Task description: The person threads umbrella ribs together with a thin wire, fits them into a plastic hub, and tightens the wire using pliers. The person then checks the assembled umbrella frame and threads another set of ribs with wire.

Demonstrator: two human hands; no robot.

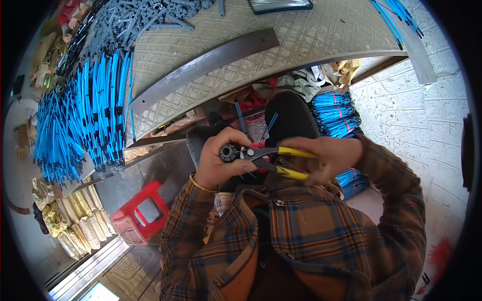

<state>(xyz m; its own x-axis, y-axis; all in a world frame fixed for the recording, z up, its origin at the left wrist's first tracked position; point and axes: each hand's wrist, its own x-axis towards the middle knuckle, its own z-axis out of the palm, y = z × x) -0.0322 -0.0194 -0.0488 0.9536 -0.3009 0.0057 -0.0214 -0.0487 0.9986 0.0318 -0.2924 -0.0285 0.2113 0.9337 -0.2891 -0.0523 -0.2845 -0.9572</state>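
Note:
My left hand (213, 163) is closed around a dark grey round plastic hub (228, 152), which has a hole in its middle and notches around it. In my right hand (334, 155) are pliers (293, 173) with yellow handles, the fingers wrapped over both grips. The handles stand apart, and the metal jaws reach up to the hub between my left thumb and fingers. Just what the jaw tips bite on is hidden by the fingers. Thin blue rods (269, 126) show between my knees, beyond the hands.
Ahead is a table (321, 37) with a patterned cover, bearing a dark metal strip (206, 62) and a heap of grey plastic parts (140, 20). Many blue rods (100, 100) lie at its left end. Bundled blue rods (336, 113) are stacked right of my legs. A red stool (143, 215) stands left.

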